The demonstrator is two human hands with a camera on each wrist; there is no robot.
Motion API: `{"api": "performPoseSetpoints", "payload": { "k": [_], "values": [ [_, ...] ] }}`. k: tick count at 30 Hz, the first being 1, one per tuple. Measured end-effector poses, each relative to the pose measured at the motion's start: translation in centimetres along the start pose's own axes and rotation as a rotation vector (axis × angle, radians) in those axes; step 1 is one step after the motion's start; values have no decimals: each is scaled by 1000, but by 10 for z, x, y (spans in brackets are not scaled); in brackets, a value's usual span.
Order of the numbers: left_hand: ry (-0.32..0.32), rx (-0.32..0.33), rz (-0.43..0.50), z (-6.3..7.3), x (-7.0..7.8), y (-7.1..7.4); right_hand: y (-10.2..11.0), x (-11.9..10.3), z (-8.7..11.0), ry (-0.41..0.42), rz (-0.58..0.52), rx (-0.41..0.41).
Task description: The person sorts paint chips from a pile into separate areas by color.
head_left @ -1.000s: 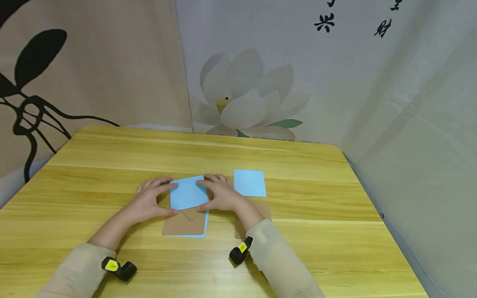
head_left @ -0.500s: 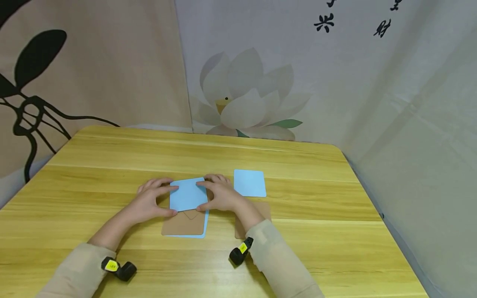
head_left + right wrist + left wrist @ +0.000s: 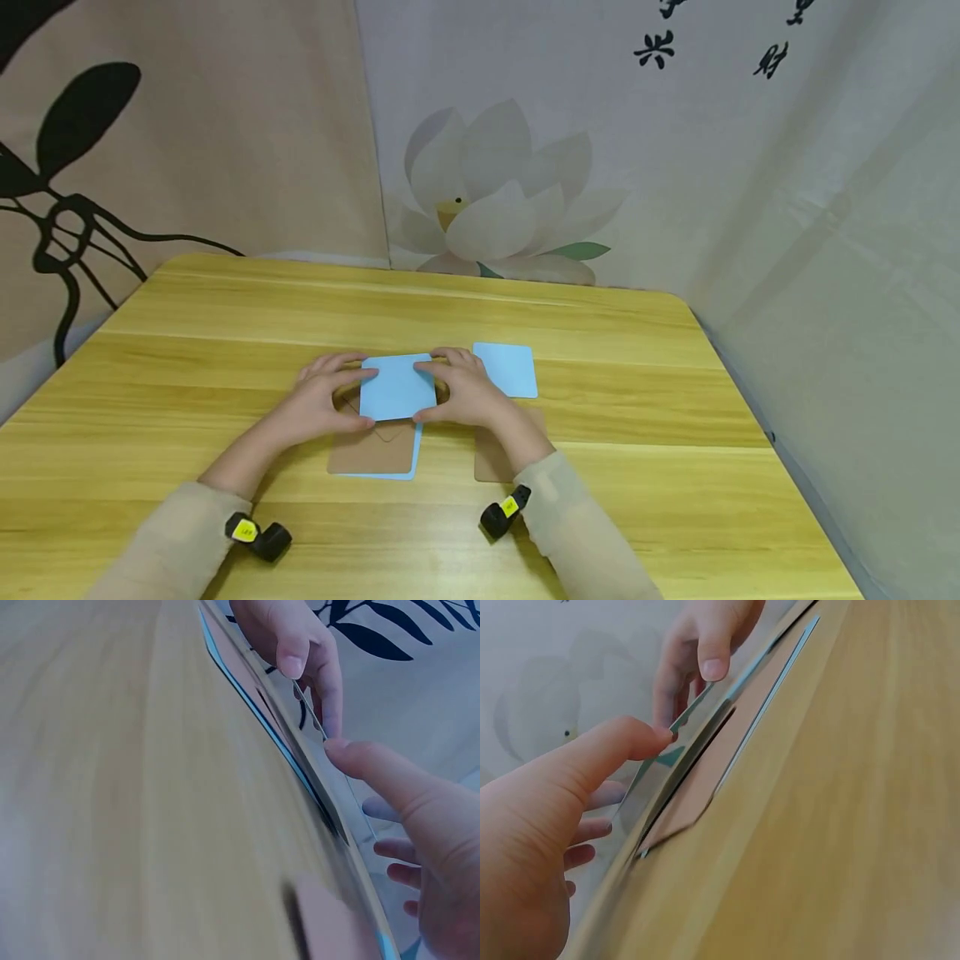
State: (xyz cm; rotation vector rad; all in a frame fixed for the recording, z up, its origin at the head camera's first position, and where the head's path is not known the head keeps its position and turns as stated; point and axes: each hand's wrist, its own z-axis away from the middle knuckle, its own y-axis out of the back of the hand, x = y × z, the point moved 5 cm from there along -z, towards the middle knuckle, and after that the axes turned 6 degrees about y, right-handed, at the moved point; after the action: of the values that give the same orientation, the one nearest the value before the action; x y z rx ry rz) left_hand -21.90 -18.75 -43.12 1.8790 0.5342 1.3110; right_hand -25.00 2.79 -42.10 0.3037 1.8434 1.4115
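Observation:
Both hands hold a light blue card (image 3: 397,387) by its left and right edges, tilted above a brown envelope (image 3: 371,454). My left hand (image 3: 330,396) pinches the left side, thumb at the lower corner; my right hand (image 3: 465,392) pinches the right side likewise. In both wrist views the card appears nearly edge-on, raised off the envelope. The envelope has a V-shaped flap line, partly hidden by the card. A second blue sheet (image 3: 416,450) peeks out from under the envelope along its right and front edges.
Another blue card (image 3: 512,371) lies to the right, its left edge behind my right hand. A brown piece (image 3: 491,458) lies below it, partly under my right forearm. All rest on a wooden table (image 3: 637,500) with a printed curtain (image 3: 675,167) behind.
Both hands have moved to the right with the blue card. More of the envelope's upper left now shows, and the card sits straighter than a second ago.

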Motion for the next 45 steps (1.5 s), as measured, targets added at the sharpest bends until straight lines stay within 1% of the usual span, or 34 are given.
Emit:
{"api": "performPoseSetpoints", "payload": {
  "k": [6,13,15,19,24,29,34,36,39,42,45],
  "values": [
    [-11,-30,23,-15,18,-10,11,15,19,-20,-36,34],
    [-35,-56,-2,-35,36,-22,25,32,39,-36,-32,97],
    [-46,-59,-4,-41,42,-25,29,37,45,-33,-33,123],
    [-63,-62,-1,-51,52,-32,36,47,55,-42,-40,151],
    [-65,-75,-11,-63,62,-40,42,60,64,-66,-51,161],
    [-66,-106,-26,-74,72,-48,46,72,72,-88,-52,166],
    [-64,-148,-44,-86,80,-57,52,84,81,-126,-85,168],
    [-68,-155,-55,-91,83,-61,54,89,83,-138,-97,168],
    [-69,-162,-46,-97,87,-65,56,95,86,-147,-102,166],
    [-62,-167,-48,-102,89,-69,56,102,87,-158,-102,162],
    [-46,-177,-67,-107,87,-75,55,106,87,-162,-108,153]
  ]
}}
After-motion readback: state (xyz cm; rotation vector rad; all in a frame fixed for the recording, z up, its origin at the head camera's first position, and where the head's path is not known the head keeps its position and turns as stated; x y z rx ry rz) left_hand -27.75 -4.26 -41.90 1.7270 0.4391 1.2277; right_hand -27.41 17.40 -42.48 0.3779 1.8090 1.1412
